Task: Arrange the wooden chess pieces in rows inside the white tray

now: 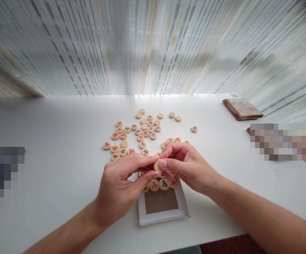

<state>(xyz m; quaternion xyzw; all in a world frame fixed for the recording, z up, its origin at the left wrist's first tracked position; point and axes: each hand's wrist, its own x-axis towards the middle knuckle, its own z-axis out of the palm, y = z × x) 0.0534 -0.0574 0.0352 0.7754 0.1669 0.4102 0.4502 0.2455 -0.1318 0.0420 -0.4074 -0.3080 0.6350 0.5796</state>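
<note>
A round wooden Chinese chess piece, blank side toward me, is held above an open shallow box. My right hand pinches it with the thumb against its face. My left hand closes on the same piece from the left, index finger over its top edge and thumb below. Under my hands the box holds pieces in rows, with a red-marked piece and a black-marked piece in the near row. My fingers hide part of the farther row. The near part of the box shows its brown bottom.
Many loose pieces lie scattered beyond my hands on the white table, some face up, some blank. One piece sits apart to the right. A brown-edged box lies at the back right. Striped curtains hang behind the table.
</note>
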